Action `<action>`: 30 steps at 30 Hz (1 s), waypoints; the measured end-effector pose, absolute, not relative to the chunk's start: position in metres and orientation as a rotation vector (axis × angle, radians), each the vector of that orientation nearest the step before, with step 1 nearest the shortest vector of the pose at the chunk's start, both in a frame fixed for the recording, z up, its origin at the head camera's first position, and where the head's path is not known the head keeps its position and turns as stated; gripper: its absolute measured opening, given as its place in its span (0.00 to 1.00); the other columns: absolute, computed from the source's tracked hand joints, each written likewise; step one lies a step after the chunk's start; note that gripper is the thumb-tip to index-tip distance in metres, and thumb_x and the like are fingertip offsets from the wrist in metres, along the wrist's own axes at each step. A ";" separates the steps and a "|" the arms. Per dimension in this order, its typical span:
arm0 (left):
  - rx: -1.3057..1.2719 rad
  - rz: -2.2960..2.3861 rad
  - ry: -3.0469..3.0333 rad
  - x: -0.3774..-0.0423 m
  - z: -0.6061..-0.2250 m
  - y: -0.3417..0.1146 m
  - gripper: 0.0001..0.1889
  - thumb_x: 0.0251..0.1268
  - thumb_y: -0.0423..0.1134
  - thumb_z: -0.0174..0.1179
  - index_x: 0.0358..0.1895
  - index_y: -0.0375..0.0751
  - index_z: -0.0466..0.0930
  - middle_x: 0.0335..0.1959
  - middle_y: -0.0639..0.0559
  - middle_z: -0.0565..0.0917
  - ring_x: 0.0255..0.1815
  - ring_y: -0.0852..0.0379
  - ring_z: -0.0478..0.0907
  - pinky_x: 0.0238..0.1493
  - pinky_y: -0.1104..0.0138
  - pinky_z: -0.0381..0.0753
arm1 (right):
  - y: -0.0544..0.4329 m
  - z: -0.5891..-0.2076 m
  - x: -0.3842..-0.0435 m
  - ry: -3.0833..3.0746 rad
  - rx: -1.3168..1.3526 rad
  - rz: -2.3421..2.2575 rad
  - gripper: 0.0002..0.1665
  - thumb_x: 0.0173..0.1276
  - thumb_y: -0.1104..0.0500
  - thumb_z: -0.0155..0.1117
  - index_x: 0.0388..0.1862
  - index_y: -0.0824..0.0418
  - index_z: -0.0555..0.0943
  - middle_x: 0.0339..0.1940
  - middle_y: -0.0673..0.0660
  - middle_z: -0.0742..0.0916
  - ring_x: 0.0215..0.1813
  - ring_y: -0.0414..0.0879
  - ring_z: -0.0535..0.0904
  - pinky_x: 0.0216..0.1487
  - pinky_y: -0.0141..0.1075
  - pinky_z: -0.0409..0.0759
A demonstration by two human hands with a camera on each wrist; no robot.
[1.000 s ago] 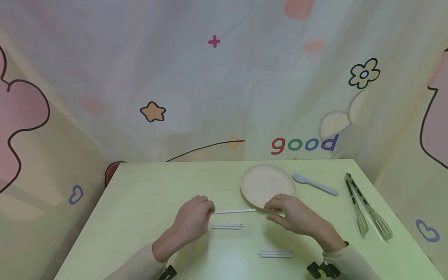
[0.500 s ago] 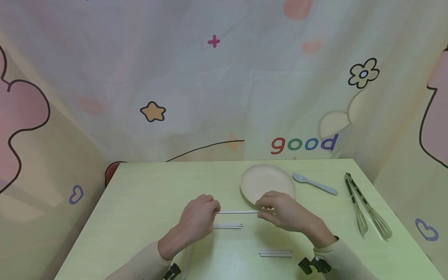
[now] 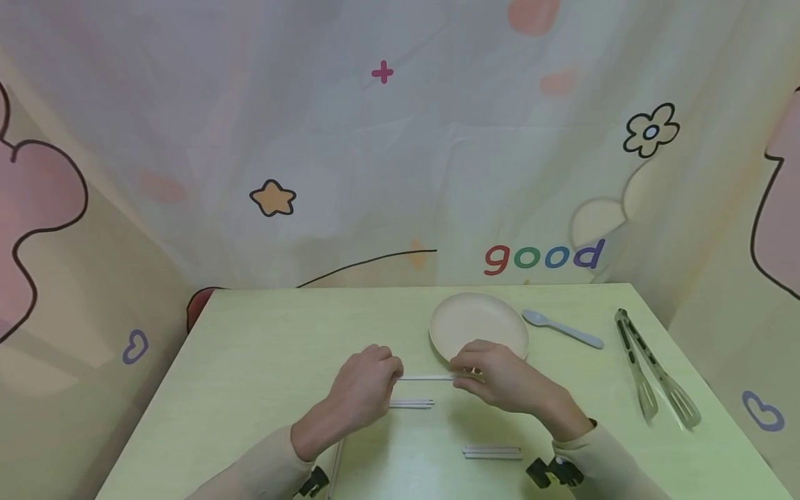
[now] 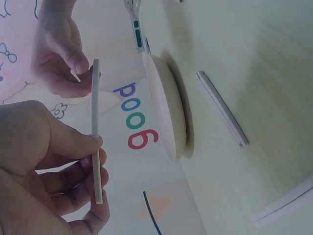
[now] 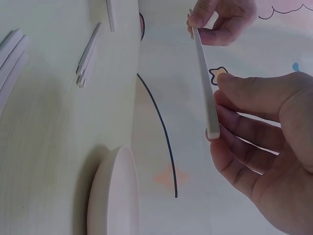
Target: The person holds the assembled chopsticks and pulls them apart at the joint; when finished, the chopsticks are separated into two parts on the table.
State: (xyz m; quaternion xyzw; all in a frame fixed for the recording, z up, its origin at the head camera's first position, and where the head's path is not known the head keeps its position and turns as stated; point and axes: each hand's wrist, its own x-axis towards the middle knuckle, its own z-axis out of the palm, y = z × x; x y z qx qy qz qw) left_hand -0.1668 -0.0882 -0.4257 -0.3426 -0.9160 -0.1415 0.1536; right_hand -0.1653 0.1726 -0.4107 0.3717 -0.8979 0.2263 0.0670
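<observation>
My left hand pinches a thin white stick above the table. In the left wrist view its thumb presses one side, with the fingers curled on the other. My right hand is at the stick's right end. Its fingertips curve against and behind that end in the right wrist view, and its thumb lies close beside it. Below the held stick is a small bundle of white sticks, partly covered by my left hand. A second bundle lies nearer, to the right.
A cream plate lies behind my right hand. Beyond it are a pale blue spoon and metal tongs. Another white stick lies on the table near my left forearm. A printed curtain hangs behind.
My left hand has moved right with the white stick. My right hand has moved left, from apart to meet the stick's free end. The bundles, plate and utensils stay put.
</observation>
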 end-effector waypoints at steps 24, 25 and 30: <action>-1.138 -0.925 -2.521 -0.173 -0.429 -0.094 0.06 0.59 0.25 0.63 0.35 0.40 0.85 0.30 0.53 0.81 0.32 0.61 0.73 0.33 0.73 0.74 | 0.163 -0.418 -0.168 -2.540 1.139 0.700 0.05 0.60 0.64 0.71 0.35 0.55 0.86 0.32 0.45 0.84 0.37 0.36 0.77 0.38 0.30 0.79; -1.140 -0.945 -2.508 -0.174 -0.430 -0.095 0.06 0.59 0.25 0.63 0.35 0.40 0.85 0.30 0.54 0.81 0.32 0.61 0.73 0.32 0.73 0.74 | 0.162 -0.418 -0.168 -2.535 1.134 0.705 0.05 0.60 0.64 0.71 0.35 0.55 0.86 0.32 0.45 0.84 0.37 0.37 0.77 0.38 0.30 0.79; -1.139 -1.010 -2.539 -0.175 -0.429 -0.097 0.06 0.60 0.26 0.63 0.36 0.39 0.86 0.30 0.53 0.81 0.32 0.62 0.74 0.33 0.74 0.75 | 0.162 -0.420 -0.167 -2.523 1.121 0.704 0.06 0.60 0.65 0.70 0.35 0.56 0.85 0.32 0.45 0.82 0.38 0.37 0.77 0.38 0.30 0.79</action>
